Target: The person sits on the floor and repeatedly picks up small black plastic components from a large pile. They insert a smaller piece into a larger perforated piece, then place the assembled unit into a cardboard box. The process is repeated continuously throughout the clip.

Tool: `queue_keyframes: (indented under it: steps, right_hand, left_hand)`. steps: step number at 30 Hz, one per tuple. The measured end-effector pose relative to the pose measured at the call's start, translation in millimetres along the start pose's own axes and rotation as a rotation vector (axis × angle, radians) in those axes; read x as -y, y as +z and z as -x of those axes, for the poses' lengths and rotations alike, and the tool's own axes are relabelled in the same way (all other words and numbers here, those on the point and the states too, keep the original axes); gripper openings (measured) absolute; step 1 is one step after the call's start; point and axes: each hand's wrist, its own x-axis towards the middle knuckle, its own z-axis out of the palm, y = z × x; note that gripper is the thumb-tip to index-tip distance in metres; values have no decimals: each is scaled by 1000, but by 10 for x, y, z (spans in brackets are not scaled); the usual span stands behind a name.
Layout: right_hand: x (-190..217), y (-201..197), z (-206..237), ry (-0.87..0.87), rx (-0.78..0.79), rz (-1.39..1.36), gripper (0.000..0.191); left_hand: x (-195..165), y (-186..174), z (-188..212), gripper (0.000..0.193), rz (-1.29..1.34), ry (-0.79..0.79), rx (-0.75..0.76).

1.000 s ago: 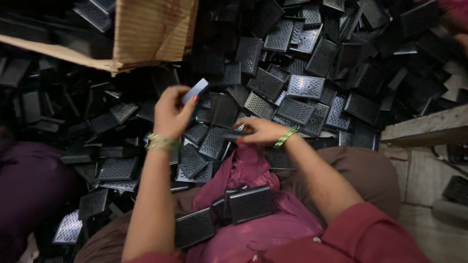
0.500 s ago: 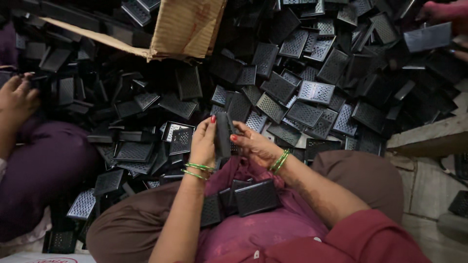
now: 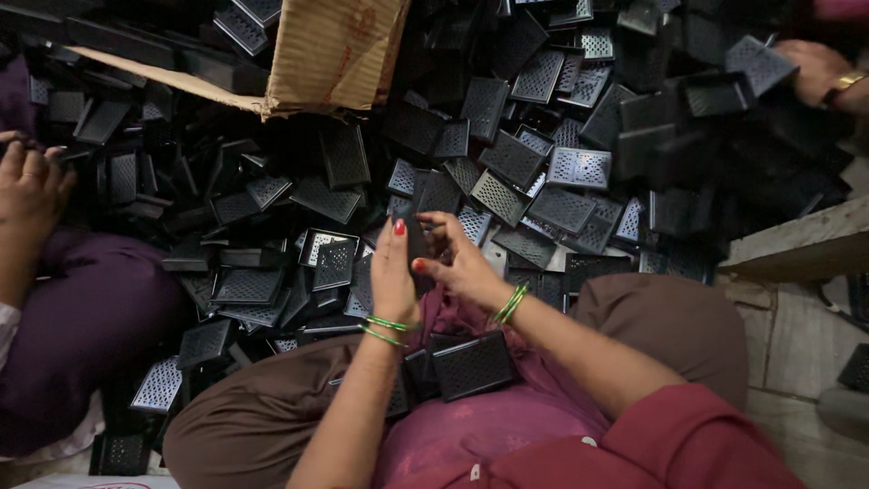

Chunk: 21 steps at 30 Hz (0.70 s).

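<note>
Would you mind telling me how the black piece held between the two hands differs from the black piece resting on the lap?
The held piece stands on edge, pinched between the left hand and right hand; the lap piece lies flat, untouched. The held piece is mostly hidden by fingers; the lap piece shows its whole perforated face. Both are black, like the pile beyond.

1. I see my left hand (image 3: 391, 276) and right hand (image 3: 460, 263) closed together around one dark perforated plastic piece (image 3: 416, 243) — held upright between them.
2. Another black grille piece (image 3: 474, 364) lies on my lap, just below the wrists.
3. Ahead spreads a heap of black perforated covers (image 3: 543, 163), with a cardboard flap (image 3: 335, 50) lying over its top.
4. A co-worker's hand (image 3: 29, 186) works at the left edge — another person's hand (image 3: 819, 68) at the upper right.
</note>
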Motion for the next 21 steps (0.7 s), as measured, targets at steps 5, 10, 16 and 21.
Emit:
queue_keyframes:
  steps: [5,10,16,21]
  right_hand:
    - [-151,76,87,-146,-242,459,65]
    - [-200,-121,-43,-48,-458,389,62]
    - [-126,-393,-80,-140,-448,646,42]
    - [-66,-258,-68,-173,-424,661,42]
  left_hand:
    - [206,79,111,55,41,-68,-10]
    - [247,163,139,46,-327,80,27]
    - [171,147,177,30,-806,283,111]
    - [-18,41,182,32,-893,173,57]
